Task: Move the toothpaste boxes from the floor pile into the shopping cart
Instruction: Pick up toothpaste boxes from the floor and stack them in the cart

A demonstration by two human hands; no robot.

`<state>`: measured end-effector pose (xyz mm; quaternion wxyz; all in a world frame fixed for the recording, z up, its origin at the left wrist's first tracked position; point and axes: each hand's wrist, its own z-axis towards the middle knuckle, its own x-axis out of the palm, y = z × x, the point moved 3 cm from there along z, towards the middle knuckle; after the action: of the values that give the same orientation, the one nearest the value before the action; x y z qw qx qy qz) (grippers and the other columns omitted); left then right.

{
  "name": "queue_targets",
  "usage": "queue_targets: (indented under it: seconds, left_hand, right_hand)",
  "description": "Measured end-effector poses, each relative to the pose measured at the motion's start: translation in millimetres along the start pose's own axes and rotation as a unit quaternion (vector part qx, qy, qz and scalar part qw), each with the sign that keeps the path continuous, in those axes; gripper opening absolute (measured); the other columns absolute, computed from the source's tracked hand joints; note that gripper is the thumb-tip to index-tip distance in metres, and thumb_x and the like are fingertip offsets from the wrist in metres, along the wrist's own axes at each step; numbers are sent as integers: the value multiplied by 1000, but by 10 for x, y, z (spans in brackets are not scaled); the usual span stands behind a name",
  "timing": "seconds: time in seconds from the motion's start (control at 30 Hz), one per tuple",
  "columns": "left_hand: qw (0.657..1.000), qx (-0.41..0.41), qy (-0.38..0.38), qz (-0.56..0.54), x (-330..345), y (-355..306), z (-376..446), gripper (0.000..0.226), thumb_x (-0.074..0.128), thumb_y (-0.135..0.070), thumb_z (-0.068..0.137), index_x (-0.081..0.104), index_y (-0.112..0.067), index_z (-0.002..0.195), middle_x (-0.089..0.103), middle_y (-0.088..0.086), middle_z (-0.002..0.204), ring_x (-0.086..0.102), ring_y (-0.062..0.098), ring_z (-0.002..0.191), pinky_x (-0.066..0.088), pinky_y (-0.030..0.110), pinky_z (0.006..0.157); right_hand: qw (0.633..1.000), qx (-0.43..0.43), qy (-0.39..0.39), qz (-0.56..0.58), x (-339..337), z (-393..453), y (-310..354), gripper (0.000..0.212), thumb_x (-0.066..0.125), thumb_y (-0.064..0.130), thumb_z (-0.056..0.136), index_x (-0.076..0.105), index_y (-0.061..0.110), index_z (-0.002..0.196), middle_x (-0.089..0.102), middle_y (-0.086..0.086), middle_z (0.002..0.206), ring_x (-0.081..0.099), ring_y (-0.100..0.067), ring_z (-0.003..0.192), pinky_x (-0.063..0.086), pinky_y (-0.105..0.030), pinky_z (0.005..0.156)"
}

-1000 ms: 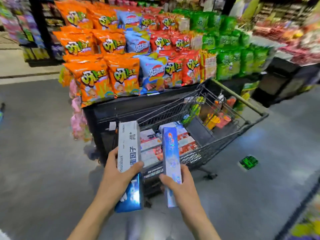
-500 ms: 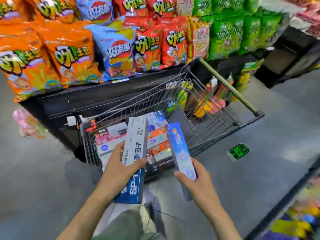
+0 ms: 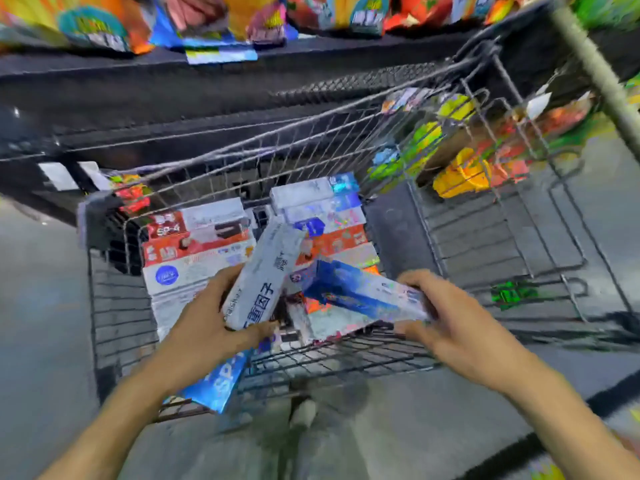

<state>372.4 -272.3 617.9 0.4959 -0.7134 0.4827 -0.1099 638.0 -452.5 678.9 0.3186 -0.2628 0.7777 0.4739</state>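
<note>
Head view: my left hand (image 3: 204, 327) has its fingers curled round a long white-and-blue toothpaste box (image 3: 263, 282), tilted over the grey wire shopping cart (image 3: 114, 306). My right hand (image 3: 460, 323) pinches a blue holographic toothpaste box (image 3: 356, 292) lying flatter, low over the stacked red and white toothpaste boxes (image 3: 201, 244) inside. Grey shop floor (image 3: 41, 306) surrounds the cart; a black display shelf of bright snack bags (image 3: 207, 95) stands just beyond it.
</note>
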Motion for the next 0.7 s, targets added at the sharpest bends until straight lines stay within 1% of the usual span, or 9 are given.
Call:
queue_targets:
  seconds: [0.07, 0.1, 0.17, 0.23, 0.33, 0.43, 0.57, 0.63, 0.7]
  left_hand:
    - [1000, -18, 5, 8, 40, 201, 157, 78, 85, -44, 67, 41, -46, 131, 64, -29, 110, 62, -13, 97, 51, 9, 73]
    - [999, -26, 11, 18, 66, 296, 231, 77, 86, -40, 70, 39, -49, 130, 62, -32, 109, 60, -17, 95, 49, 6, 72]
    - [999, -30, 22, 39, 133, 469, 364, 76, 87, -31, 73, 36, -57, 124, 59, -44, 104, 56, -23, 94, 44, 1, 71]
    - [998, -38, 28, 52, 222, 632, 466, 78, 88, -32, 71, 38, -56, 126, 56, -49, 102, 56, -23, 95, 45, 1, 73]
    - [997, -32, 29, 66, 414, 783, 582, 80, 88, -30, 73, 38, -48, 133, 59, -37, 108, 56, -24, 95, 46, 2, 74]
    - [996, -26, 32, 84, 590, 884, 662, 83, 89, -34, 72, 37, -47, 135, 58, -32, 112, 59, -18, 95, 45, 2, 74]
    - [987, 0, 40, 153, 724, 928, 702, 96, 86, -52, 65, 34, -40, 145, 56, -30, 109, 58, -5, 90, 37, -5, 74]
    - [984, 0, 40, 172, 735, 907, 706, 95, 89, -45, 68, 35, -40, 146, 51, -35, 102, 55, -13, 80, 36, -6, 72]
    - [983, 5, 42, 178, 726, 917, 707, 95, 88, -43, 68, 34, -42, 146, 50, -36, 100, 49, -28, 82, 37, -5, 71]
  right_hand:
    - [996, -65, 37, -45, 126, 269, -200, 40, 68, 29, 84, 54, 28, 122, 62, 12, 106, 56, -10, 91, 44, -21, 78]
    - [991, -93, 63, -71, 211, 385, -296, 39, 67, 27, 83, 56, 24, 121, 63, 9, 108, 57, -11, 93, 45, -23, 80]
    - [976, -126, 128, -124, 418, 587, -524, 42, 65, 26, 81, 55, 21, 122, 63, 3, 112, 59, -19, 102, 51, -38, 84]
    - [952, -152, 195, -180, 633, 736, -739, 45, 63, 28, 78, 53, 20, 121, 62, -2, 114, 58, -26, 106, 54, -44, 84]
    - [903, -188, 290, -255, 933, 859, -1007, 41, 62, 31, 81, 47, 22, 118, 59, -4, 115, 59, -31, 108, 53, -45, 84]
    - [851, -182, 349, -349, 1122, 889, -1173, 43, 58, 38, 90, 28, 29, 120, 57, -3, 118, 59, -31, 110, 53, -45, 81]
    - [777, -226, 374, -453, 1277, 931, -1225, 39, 45, 31, 100, 34, 22, 136, 53, -3, 120, 59, -30, 113, 51, -42, 79]
    - [768, -244, 376, -458, 1344, 962, -1248, 36, 42, 27, 102, 37, 21, 137, 53, -3, 122, 61, -31, 111, 51, -41, 77]
    - [775, -252, 379, -439, 1403, 971, -1253, 37, 39, 35, 104, 37, 25, 140, 52, -1, 128, 60, -31, 113, 52, -41, 81]
